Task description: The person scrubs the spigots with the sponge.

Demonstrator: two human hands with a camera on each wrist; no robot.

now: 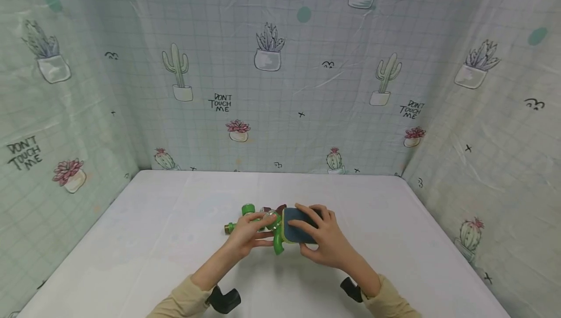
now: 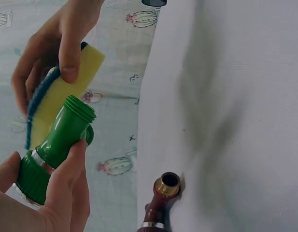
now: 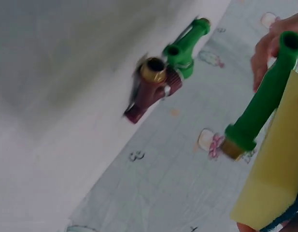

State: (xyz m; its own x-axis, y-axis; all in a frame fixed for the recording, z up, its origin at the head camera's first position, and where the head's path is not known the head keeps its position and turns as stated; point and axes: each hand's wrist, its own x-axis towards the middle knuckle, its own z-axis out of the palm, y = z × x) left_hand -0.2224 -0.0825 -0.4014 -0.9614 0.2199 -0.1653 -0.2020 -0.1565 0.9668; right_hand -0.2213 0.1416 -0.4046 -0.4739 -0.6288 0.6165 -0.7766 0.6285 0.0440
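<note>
A green tap (image 2: pixel 62 129) is held by the left grip (image 1: pixel 252 233), long axis slanted, threaded end (image 2: pixel 81 109) pointed away (brass end (image 3: pixel 233 148) hidden in the left wrist view), beside the sponge (image 3: pixel 274 164) pinched in the right grip (image 1: pixel 327 240).

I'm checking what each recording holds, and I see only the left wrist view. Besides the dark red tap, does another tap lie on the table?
Observer: Yes. In the right wrist view, a second green tap lies beside the dark red tap on the table.

Operator: Thanks. The held tap shows me a green threaded end. Is any end of it a different colour?

Observer: Yes. The right wrist view shows a brass-coloured end on the held tap.
</note>
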